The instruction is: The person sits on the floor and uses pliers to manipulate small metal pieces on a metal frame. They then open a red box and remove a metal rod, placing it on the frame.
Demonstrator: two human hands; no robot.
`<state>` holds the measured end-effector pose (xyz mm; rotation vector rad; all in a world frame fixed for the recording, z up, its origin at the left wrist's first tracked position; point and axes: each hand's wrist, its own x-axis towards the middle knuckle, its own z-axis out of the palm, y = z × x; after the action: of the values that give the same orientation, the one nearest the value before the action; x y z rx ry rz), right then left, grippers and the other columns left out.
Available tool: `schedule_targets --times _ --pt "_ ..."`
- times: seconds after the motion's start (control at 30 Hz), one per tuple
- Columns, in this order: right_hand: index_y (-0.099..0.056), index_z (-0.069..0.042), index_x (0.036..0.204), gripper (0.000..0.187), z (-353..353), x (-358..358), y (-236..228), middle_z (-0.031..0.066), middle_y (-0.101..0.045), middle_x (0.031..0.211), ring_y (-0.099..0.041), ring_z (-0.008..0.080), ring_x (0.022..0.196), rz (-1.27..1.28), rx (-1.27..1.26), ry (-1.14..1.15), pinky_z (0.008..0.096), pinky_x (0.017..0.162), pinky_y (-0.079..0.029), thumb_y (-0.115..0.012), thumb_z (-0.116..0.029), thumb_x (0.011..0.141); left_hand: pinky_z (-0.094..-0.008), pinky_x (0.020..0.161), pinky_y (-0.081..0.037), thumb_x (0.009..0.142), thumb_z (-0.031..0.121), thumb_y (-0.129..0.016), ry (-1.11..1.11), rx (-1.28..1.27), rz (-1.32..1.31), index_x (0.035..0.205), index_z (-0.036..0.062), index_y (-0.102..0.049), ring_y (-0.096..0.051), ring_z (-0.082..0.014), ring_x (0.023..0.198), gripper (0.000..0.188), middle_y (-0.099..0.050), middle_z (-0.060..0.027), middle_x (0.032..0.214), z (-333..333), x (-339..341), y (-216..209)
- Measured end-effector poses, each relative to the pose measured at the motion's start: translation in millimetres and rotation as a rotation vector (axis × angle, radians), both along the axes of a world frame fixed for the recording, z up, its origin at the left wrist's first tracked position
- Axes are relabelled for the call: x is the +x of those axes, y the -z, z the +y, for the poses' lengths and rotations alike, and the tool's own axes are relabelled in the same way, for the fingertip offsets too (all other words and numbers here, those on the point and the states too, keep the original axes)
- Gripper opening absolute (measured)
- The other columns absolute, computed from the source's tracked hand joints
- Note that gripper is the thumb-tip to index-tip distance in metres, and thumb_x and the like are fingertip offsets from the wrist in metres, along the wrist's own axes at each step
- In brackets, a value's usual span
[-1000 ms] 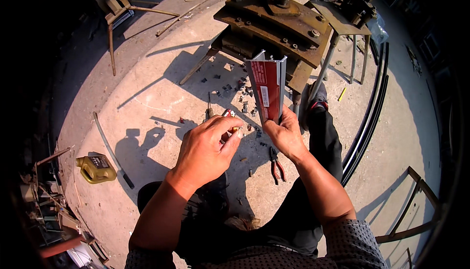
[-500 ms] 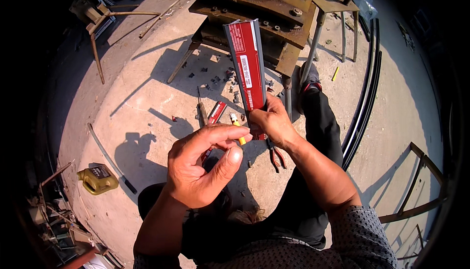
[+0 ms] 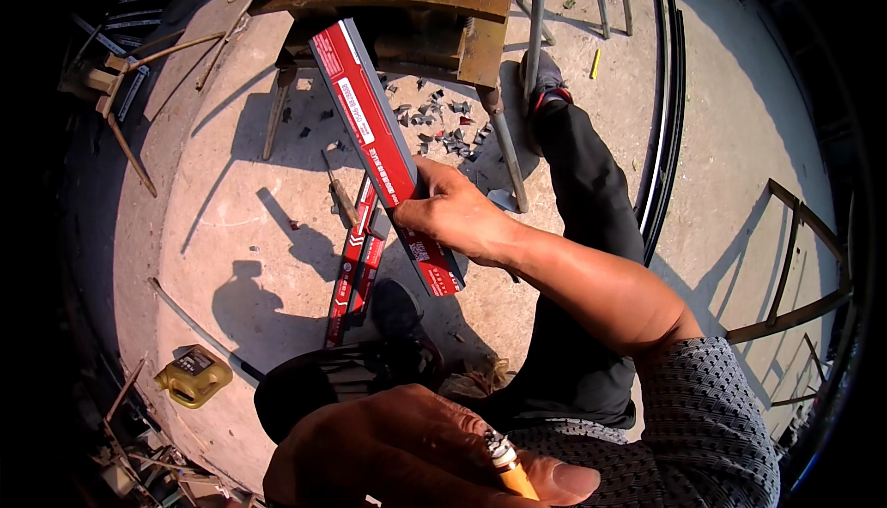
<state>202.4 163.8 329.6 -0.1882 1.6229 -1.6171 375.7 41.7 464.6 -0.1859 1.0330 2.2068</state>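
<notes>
My right hand [image 3: 453, 214] grips a long red and grey cardboard box [image 3: 370, 129] near its lower end, and the box slants up to the left over the concrete floor. My left hand [image 3: 407, 457] is close to the camera at the bottom edge, pinching a lit cigarette [image 3: 508, 466] with an orange filter. Two more red boxes [image 3: 356, 268] lie on the floor under the held one, beside a screwdriver [image 3: 340, 192]. My dark-trousered leg and shoe [image 3: 545, 78] stretch toward the upper right.
A rusty steel machine stand [image 3: 397, 0] is at the top, with metal scraps [image 3: 443, 125] under it. Long black bars [image 3: 665, 120] lie at the right, a yellow jug [image 3: 192, 374] at lower left, metal frames [image 3: 795, 268] at right, and rods at upper left.
My left hand has dropped away from the box toward the camera with the cigarette. The view has tilted down, and my right hand alone holds the box, now slanting left.
</notes>
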Motion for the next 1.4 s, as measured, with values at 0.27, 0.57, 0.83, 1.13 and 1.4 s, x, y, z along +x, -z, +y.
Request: schedule_targets --times 0.27,0.57,0.83,1.13,1.4 --pt "-0.060 0.001 0.132 0.039 1.0 6.0 -2.0 0.0063 -0.071 0.103 -0.068 0.0121 0.090 -0.181 -0.281 0.134 0.0327 0.082 -0.057 -0.066 -0.001 0.093 -0.0266 0.065 -0.067 0.094 -0.005 -0.078 -0.120 -0.313 -0.120 0.098 -0.0058 -0.078 -0.079 -0.0232 0.078 0.004 -0.079 -0.0219 0.093 10.4 15.8 -8.0" --pt "-0.063 -0.003 0.129 0.037 -2.0 5.1 1.0 0.0035 -0.070 0.100 -0.066 0.0091 0.086 -0.163 -0.355 0.134 0.0293 0.079 -0.057 -0.064 0.002 0.092 -0.0356 0.063 -0.063 0.096 0.010 -0.079 0.103 0.627 0.074 0.098 -0.0044 -0.074 -0.078 -0.0279 0.078 0.016 -0.078 -0.0257 0.098 -11.6 -8.1 5.0" --pt "-0.069 -0.007 0.126 0.039 6.9 2.7 12.4 -0.0011 -0.073 0.098 -0.065 0.0067 0.078 -0.176 -0.386 0.094 0.0253 0.063 -0.053 -0.061 0.005 0.090 -0.0342 0.090 -0.056 0.109 0.021 -0.065 -0.586 -0.515 0.377 0.149 -0.0027 -0.054 -0.069 -0.0193 0.095 0.048 -0.073 -0.0214 0.117 -31.3 -45.9 35.5" --pt "-0.075 -0.006 0.115 0.035 -6.5 13.8 18.6 0.0005 -0.075 0.100 -0.067 0.0092 0.088 -0.087 -0.399 0.079 0.0279 0.078 -0.056 -0.063 0.010 0.087 -0.0326 0.086 -0.055 0.098 0.011 -0.079 -0.624 -1.174 0.612 0.130 -0.0011 -0.066 -0.069 -0.0202 0.100 0.037 -0.070 -0.0123 0.113 -26.4 -58.2 76.6" --pt "-0.077 -0.006 0.103 0.019 -9.5 16.2 36.6 -0.0020 -0.073 0.094 -0.065 0.0077 0.088 -0.044 -0.467 0.019 0.0290 0.079 -0.055 -0.069 0.006 0.089 -0.0423 0.074 -0.056 0.094 0.009 -0.079 -0.545 -1.459 0.894 0.112 0.0038 -0.073 -0.070 -0.0307 0.091 0.020 -0.071 -0.0115 0.106 -16.9 -67.6 80.0"
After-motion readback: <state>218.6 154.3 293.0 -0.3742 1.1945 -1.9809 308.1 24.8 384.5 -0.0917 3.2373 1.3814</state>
